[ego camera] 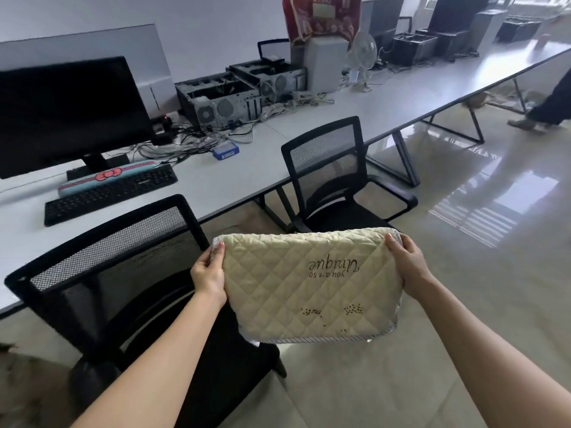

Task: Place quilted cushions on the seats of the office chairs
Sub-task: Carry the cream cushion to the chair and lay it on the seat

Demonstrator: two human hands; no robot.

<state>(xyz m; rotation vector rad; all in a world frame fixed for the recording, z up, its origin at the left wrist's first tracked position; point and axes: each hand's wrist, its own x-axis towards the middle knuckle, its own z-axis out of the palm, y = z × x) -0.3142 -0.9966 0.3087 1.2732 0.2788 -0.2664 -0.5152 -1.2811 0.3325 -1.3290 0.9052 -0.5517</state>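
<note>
Office, long white desk (386, 97), monitor (68, 112), keyboard (108, 194), mesh chairs (327, 168), opened computer towers (222, 100)

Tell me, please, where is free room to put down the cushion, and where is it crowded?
Both hands, left hand and right hand, hold the cushion. Free: the far chair's seat between its armrests; bare desk between keyboard and blue box. Crowded: cables and open computer cases behind.

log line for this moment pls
both hands: left hand, right hand grip cushion | held above near chair | seats bare
</note>
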